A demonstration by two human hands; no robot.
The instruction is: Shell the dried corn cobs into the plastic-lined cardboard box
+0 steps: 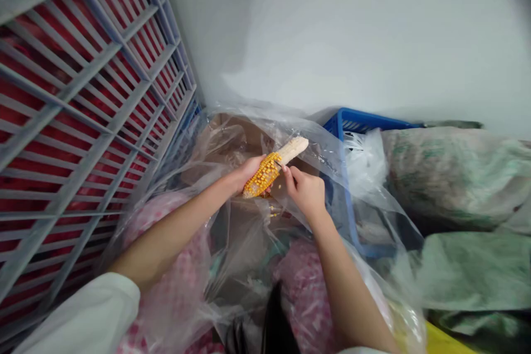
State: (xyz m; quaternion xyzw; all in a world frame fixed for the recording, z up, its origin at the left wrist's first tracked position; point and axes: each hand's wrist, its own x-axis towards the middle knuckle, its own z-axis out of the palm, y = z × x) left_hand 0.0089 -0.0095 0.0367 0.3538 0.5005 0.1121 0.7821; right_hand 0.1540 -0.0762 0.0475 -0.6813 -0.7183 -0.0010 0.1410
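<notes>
My left hand [250, 169] is wrapped round an ear of corn [263, 175], which tilts up to the right. Its lower half bears yellow kernels with some gaps, while the upper end is bare pale cob. My right hand [306, 189] is closed in a pinch at the side of the ear. A thin dark tool [277, 163] sticks out from its fingertips and touches the kernels; its handle is hidden in the fist. Loose kernels [272, 211] show below the ear, over a cardboard box [244, 128] draped with clear plastic sheet [232, 265].
Grey slatted crates [120, 38] with red contents rise at the left. A blue crate [347, 188] with a white plastic bag [365, 160] stands to the right, beside full woven sacks [452, 177]. Behind is a pale wall [352, 33]. Pink checked cloth [166, 276] covers my legs under the plastic.
</notes>
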